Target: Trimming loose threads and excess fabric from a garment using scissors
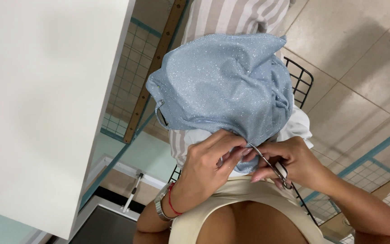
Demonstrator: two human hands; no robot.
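Head view, looking straight down at a seated person's lap. A pale blue glittery cloth (224,81) lies heaped over the knees, its lower edge hanging toward the body, with a small metal ring (160,113) at its left side. The left hand (206,165) pinches that lower edge, thumb and fingers clenched on the cloth; a red thread and a metal watch (161,205) sit on its wrist. The right hand (290,162) grasps small metal snips (271,166), fingers closed about the handle, the blades pointing up and left so the tips touch the cloth edge just beside the left fingers. White fabric (296,126) shows under the blue cloth, and striped fabric (235,16) lies beyond it. A black wire chair (301,79) shows at the right, on a tiled floor (357,58). A white table (37,104) fills the left side, with a wooden ruler (156,68) lying slantwise beside its edge.
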